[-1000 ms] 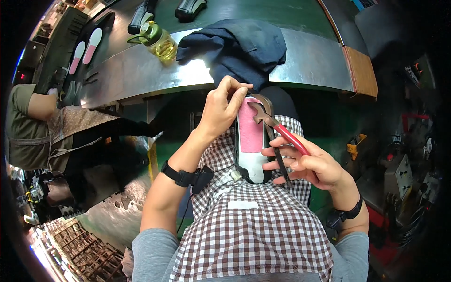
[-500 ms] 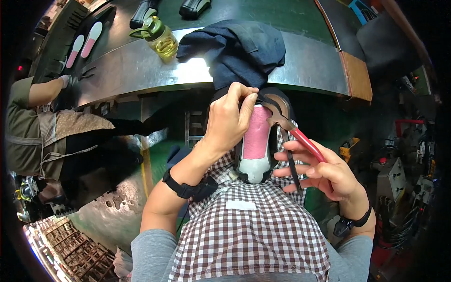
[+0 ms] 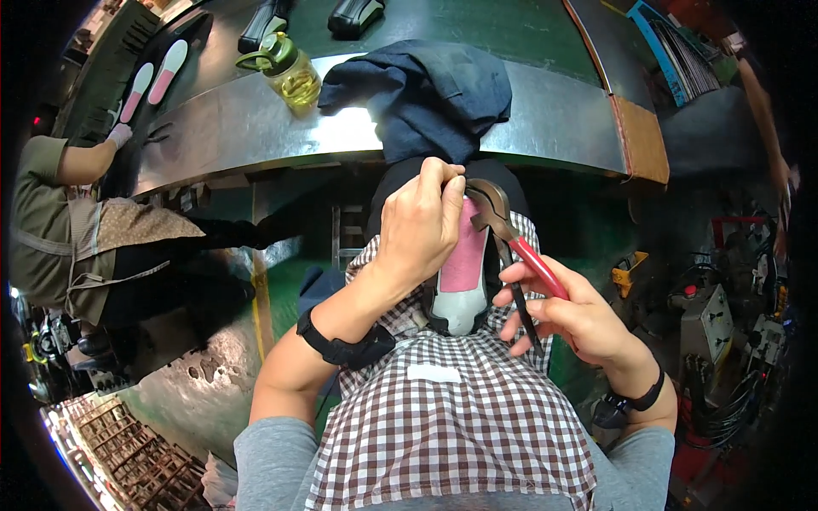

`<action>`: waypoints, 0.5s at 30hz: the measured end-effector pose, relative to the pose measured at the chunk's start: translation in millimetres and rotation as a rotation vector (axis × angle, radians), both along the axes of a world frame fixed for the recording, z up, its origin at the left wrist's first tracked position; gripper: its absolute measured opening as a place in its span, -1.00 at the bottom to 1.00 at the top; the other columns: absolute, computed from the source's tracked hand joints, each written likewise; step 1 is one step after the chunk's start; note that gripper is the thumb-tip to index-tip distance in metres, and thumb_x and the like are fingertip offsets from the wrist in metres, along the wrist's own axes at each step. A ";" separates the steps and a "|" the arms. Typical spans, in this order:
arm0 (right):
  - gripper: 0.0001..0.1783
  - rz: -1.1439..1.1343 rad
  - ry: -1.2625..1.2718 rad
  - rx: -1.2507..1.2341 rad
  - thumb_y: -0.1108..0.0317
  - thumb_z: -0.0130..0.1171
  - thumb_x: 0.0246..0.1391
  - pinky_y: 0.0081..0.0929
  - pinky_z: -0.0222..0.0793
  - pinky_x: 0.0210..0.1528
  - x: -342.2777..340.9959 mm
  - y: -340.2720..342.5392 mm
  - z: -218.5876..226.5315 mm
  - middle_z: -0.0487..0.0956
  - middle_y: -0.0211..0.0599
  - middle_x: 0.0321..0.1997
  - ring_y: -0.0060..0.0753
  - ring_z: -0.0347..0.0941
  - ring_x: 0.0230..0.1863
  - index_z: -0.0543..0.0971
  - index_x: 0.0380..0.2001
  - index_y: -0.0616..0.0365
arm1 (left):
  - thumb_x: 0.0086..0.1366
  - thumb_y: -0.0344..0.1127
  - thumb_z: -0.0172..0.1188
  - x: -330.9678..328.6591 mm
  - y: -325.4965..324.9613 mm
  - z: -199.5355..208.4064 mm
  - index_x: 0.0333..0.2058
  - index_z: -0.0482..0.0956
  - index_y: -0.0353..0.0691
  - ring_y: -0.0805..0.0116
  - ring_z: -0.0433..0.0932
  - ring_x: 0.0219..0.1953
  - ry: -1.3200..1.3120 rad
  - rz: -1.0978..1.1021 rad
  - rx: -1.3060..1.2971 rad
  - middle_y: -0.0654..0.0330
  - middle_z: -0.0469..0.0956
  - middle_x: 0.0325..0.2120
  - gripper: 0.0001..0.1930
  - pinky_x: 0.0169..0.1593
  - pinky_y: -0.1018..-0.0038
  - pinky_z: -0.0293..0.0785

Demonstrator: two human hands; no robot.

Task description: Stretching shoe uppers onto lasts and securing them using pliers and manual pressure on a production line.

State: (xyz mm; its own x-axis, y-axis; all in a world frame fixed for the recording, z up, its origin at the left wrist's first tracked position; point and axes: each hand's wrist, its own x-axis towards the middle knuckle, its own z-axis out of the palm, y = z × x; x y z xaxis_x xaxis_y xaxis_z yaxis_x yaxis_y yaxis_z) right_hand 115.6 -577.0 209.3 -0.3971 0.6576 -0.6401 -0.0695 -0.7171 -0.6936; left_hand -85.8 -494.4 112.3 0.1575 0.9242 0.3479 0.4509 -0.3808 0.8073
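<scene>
A shoe (image 3: 460,264) rests sole-up in my lap, its bottom pink with a pale grey-white heel. My left hand (image 3: 417,223) is bent over its far end, thumb and fingers pinched together; anything between the tips is too small to make out. My right hand (image 3: 588,315) holds a pair of pincers (image 3: 509,230) with one red and one black handle. Those handles are spread, the thumb side on the red one and fingertips by the black one. The brown metal head lies at the far right of the sole, close to my left fingertips.
Ahead runs a metal-edged bench (image 3: 558,115) with a dark blue cloth (image 3: 417,94), a green-lidded bottle (image 3: 291,75) and black shoes (image 3: 356,17). A co-worker (image 3: 64,230) stands at left near two pink-and-white insoles (image 3: 166,72). A control box (image 3: 705,319) stands at right.
My right hand and the pincers have shifted slightly left, toward my left fingertips. My left hand now covers more of the sole's far end. An arm has appeared at the far right.
</scene>
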 end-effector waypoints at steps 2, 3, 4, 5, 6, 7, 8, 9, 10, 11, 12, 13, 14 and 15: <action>-0.62 0.011 -0.022 0.058 0.42 -0.03 0.29 -0.59 0.53 -0.40 2.1 4.1 -15.3 0.52 -0.22 -0.13 -0.48 0.55 -0.30 0.34 0.15 0.24 | 0.33 -0.37 0.12 -3.1 -0.2 -7.1 -0.23 0.39 -0.37 -0.07 0.65 -0.23 -0.019 -0.027 -0.034 -0.12 0.64 -0.26 -0.82 -0.16 0.23 0.56; -0.66 0.021 -0.041 0.118 0.35 0.00 0.33 -0.65 0.46 -0.48 3.0 6.0 -25.4 0.54 -0.25 -0.18 -0.57 0.52 -0.40 0.36 0.11 0.24 | 0.28 -0.34 0.16 -4.7 0.4 -12.1 -0.20 0.38 -0.36 -0.14 0.60 -0.19 -0.036 -0.056 -0.067 -0.13 0.61 -0.23 -0.76 -0.12 0.16 0.52; -0.72 -0.023 -0.050 0.145 0.25 0.02 0.36 -0.71 0.35 -0.55 0.0 4.4 -35.7 0.55 -0.32 -0.27 -0.66 0.42 -0.51 0.39 0.00 0.20 | 0.28 -0.34 0.16 -7.9 -0.1 -16.4 -0.20 0.38 -0.36 -0.14 0.60 -0.19 -0.038 -0.056 -0.067 -0.13 0.61 -0.23 -0.76 -0.12 0.16 0.52; -0.79 -0.009 -0.113 0.199 0.25 0.02 0.36 -0.72 0.30 -0.56 -4.1 1.8 -45.6 0.51 -0.39 -0.34 -0.70 0.37 -0.55 0.38 -0.10 0.16 | 0.25 -0.33 0.19 -11.7 -1.4 -21.4 -0.07 0.34 -0.37 -0.10 0.55 -0.03 -0.029 -0.106 -0.083 -0.17 0.54 -0.07 -0.65 0.04 0.20 0.45; -0.80 0.001 -0.139 0.236 0.24 0.02 0.36 -0.72 0.26 -0.57 -6.2 -3.0 -52.8 0.48 -0.41 -0.39 -0.71 0.34 -0.57 0.37 -0.14 0.15 | 0.21 -0.32 0.23 -14.7 -2.1 -25.3 0.05 0.30 -0.38 -0.06 0.50 0.13 -0.023 -0.159 -0.101 -0.21 0.46 0.10 -0.52 0.20 0.24 0.38; -0.80 0.010 -0.166 0.273 0.23 0.02 0.36 -0.72 0.22 -0.58 -7.2 -6.5 -58.7 0.45 -0.44 -0.43 -0.73 0.30 -0.58 0.36 -0.17 0.13 | 0.21 -0.32 0.23 -16.4 -1.4 -28.4 0.05 0.30 -0.38 -0.06 0.50 0.13 -0.027 -0.161 -0.103 -0.21 0.46 0.10 -0.52 0.20 0.24 0.38; -0.78 -0.012 -0.158 0.317 0.21 0.05 0.36 -0.72 0.17 -0.59 -7.9 -7.5 -63.9 0.38 -0.48 -0.50 -0.75 0.26 -0.60 0.35 -0.18 0.13 | 0.17 -0.31 0.28 -18.5 -1.4 -31.8 0.17 0.20 -0.37 -0.02 0.38 0.23 -0.087 -0.200 -0.168 -0.20 0.35 0.18 -0.35 0.29 0.26 0.26; -0.78 -0.010 -0.160 0.312 0.21 0.05 0.36 -0.72 0.17 -0.59 -7.3 -8.8 -70.3 0.38 -0.48 -0.50 -0.75 0.26 -0.60 0.35 -0.18 0.13 | 0.13 -0.31 0.32 -19.1 -1.4 -35.6 0.29 0.09 -0.36 0.03 0.26 0.33 -0.147 -0.238 -0.233 -0.18 0.24 0.27 -0.18 0.37 0.28 0.14; -0.77 -0.047 -0.143 0.364 0.21 0.06 0.35 -0.72 0.17 -0.58 -6.5 -10.4 -77.6 0.38 -0.48 -0.50 -0.74 0.26 -0.60 0.34 -0.17 0.13 | 0.05 -0.35 0.38 -17.3 -1.7 -40.8 0.40 -0.10 -0.34 0.15 0.16 0.37 -0.214 -0.229 -0.356 -0.14 0.15 0.31 0.03 0.40 0.32 0.08; -0.76 -0.085 -0.128 0.415 0.21 0.07 0.35 -0.71 0.17 -0.58 -6.2 -13.0 -85.0 0.38 -0.48 -0.50 -0.74 0.25 -0.60 0.34 -0.16 0.14 | 0.05 -0.35 0.38 -17.1 -2.1 -46.3 0.40 -0.10 -0.34 0.15 0.16 0.37 -0.217 -0.228 -0.361 -0.14 0.15 0.31 0.03 0.40 0.32 0.08; -0.76 -0.096 -0.137 0.422 0.21 0.08 0.35 -0.71 0.18 -0.56 -5.9 -17.1 -92.3 0.38 -0.48 -0.48 -0.74 0.25 -0.59 0.34 -0.16 0.14 | 0.03 -0.35 0.39 -16.4 -1.3 -51.4 0.42 -0.14 -0.33 0.15 0.16 0.37 -0.233 -0.262 -0.415 -0.15 0.14 0.31 0.08 0.40 0.33 0.07; -0.76 -0.107 -0.146 0.429 0.22 0.08 0.35 -0.71 0.18 -0.55 -6.3 -21.5 -99.8 0.39 -0.48 -0.46 -0.74 0.25 -0.58 0.34 -0.15 0.14 | 0.01 -0.35 0.41 -15.9 -0.6 -54.4 0.43 -0.18 -0.33 0.15 0.15 0.37 -0.249 -0.294 -0.470 -0.15 0.13 0.31 0.12 0.40 0.33 0.07; -0.77 -0.120 -0.135 0.469 0.25 0.08 0.35 -0.71 0.19 -0.52 -8.4 -23.5 -107.4 0.40 -0.47 -0.42 -0.74 0.25 -0.56 0.34 -0.14 0.15 | -0.01 -0.35 0.43 -15.8 -0.4 -52.1 0.43 -0.21 -0.32 0.16 0.14 0.37 -0.283 -0.291 -0.533 -0.11 0.07 0.34 0.16 0.39 0.34 0.07; -0.77 -0.116 -0.141 0.500 0.26 0.07 0.35 -0.71 0.20 -0.51 -7.4 -27.0 -121.7 0.39 -0.48 -0.42 -0.74 0.26 -0.54 0.33 -0.13 0.15 | -0.01 -0.35 0.43 -15.0 -1.9 -51.5 0.43 -0.21 -0.32 0.16 0.14 0.37 -0.285 -0.292 -0.538 -0.11 0.07 0.34 0.16 0.39 0.34 0.07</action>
